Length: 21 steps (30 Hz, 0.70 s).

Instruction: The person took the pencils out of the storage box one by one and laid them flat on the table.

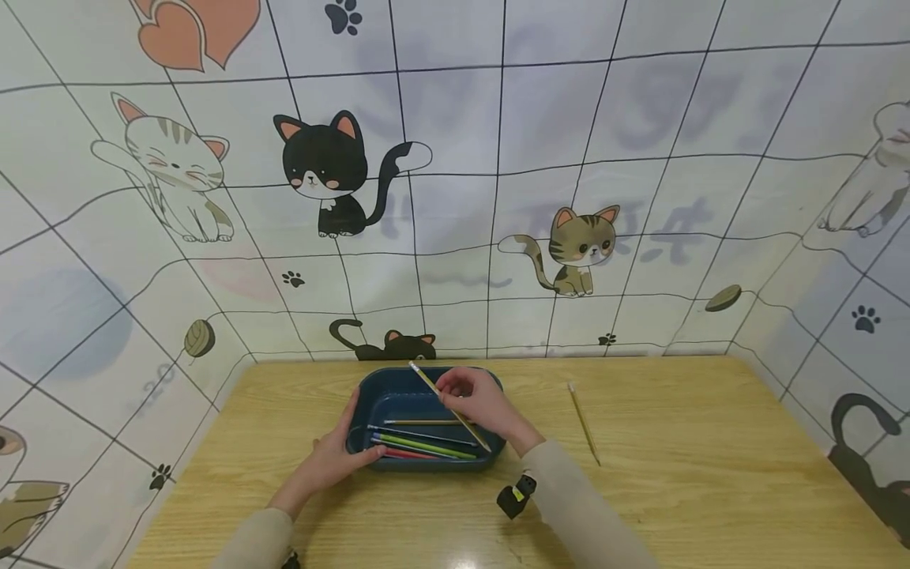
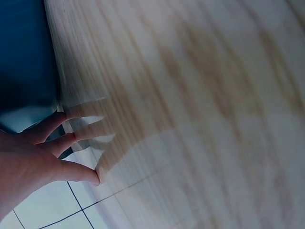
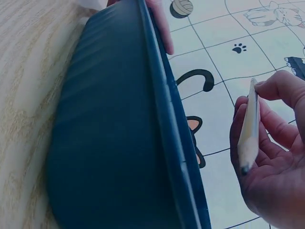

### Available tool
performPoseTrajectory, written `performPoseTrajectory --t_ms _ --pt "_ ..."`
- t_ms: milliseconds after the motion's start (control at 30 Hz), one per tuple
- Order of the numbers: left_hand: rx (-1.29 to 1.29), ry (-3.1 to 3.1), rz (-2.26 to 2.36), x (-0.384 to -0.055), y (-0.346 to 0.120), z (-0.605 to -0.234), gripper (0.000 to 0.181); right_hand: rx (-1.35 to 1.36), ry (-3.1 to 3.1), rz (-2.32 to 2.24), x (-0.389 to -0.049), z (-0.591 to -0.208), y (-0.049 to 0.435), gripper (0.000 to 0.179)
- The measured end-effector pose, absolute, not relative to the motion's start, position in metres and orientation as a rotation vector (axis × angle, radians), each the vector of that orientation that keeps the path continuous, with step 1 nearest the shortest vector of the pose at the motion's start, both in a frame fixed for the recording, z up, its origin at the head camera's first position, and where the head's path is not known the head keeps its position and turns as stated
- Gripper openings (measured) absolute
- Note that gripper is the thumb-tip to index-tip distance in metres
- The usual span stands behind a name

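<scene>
A dark blue rectangular tray (image 1: 426,466) stands near the back of the table with several pencils lying in it, among them a green pencil (image 1: 426,445) and a red pencil (image 1: 401,453). My left hand (image 1: 334,456) spans the tray's left end, thumb over the front rim and fingers along the side. Above the tray's right half, my right hand (image 1: 478,401) pinches a yellowish pencil (image 3: 250,129) between thumb and fingers. That pencil slants, its eraser end up at the back left and its sharpened tip toward the front right rim.
Another pencil (image 1: 584,423) lies on the wooden table (image 1: 697,458) to the right of the tray. A cloth backdrop (image 1: 455,213) printed with cats and grid lines rises behind the table and at both sides. Black wrist cameras (image 1: 516,496) sit at the sleeves.
</scene>
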State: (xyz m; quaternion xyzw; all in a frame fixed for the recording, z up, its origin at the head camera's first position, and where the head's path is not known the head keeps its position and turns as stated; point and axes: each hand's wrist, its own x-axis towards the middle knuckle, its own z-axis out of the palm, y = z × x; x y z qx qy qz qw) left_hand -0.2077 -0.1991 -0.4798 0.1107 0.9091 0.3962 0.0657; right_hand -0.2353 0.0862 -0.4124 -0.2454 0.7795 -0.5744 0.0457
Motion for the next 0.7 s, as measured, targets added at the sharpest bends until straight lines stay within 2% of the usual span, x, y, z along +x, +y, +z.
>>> performPoseTrajectory --t_ms 700 --pt "0.325 2.737 1.207 -0.207 -0.197 -0.479 0.107 -0.586 2.424 -1.851 -0.234 -0.437 0.141 0.016"
